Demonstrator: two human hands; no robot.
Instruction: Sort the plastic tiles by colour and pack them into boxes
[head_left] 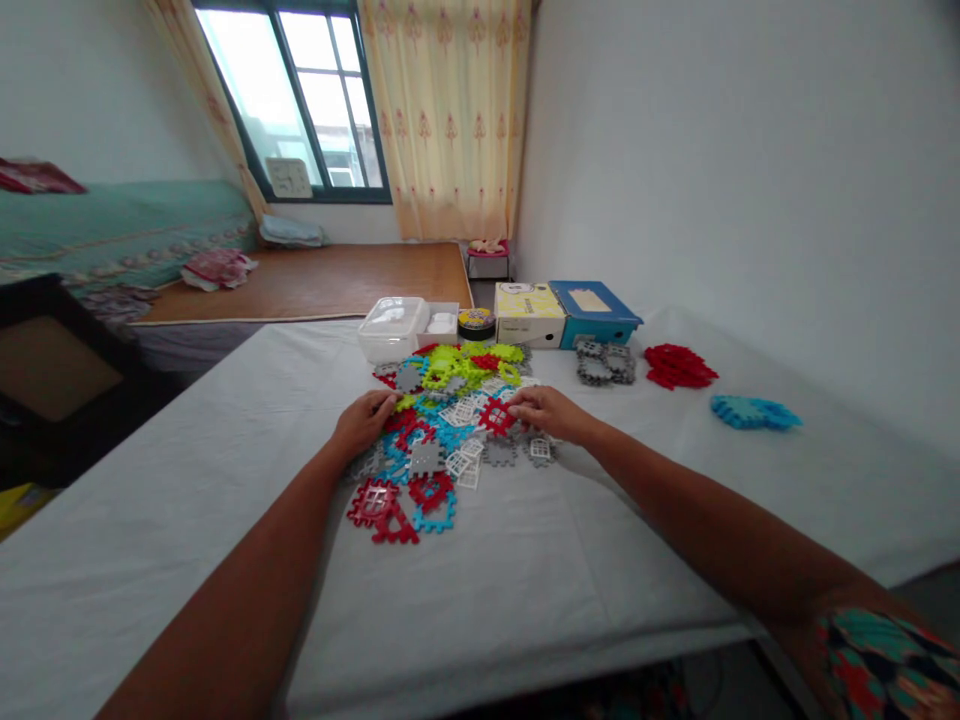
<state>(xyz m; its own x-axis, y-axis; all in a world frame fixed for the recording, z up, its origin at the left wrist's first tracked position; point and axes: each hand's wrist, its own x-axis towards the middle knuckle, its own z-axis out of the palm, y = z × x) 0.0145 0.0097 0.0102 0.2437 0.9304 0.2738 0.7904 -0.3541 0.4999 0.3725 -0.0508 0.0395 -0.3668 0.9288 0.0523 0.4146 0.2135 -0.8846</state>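
A heap of flat toothed plastic pieces in lime, red, blue, grey and white covers the middle of the table, with a grey square piece (426, 459) near its centre. My right hand (541, 410) pinches a red square piece (496, 416) with a window-like grid at the heap's right side. At the left edge of the heap is my left hand (365, 420), its fingers bent together by red and lime pieces; whether it holds one is hidden. Nearest to me lie red pieces (395, 524) and a blue piece (436, 512).
Separate piles of grey (604, 364), red (679, 366) and blue pieces (754, 412) lie at the right. Behind the heap stand a clear plastic box (393, 328), a round tin (476, 322), a yellow-white box (528, 316) and a blue box (594, 314).
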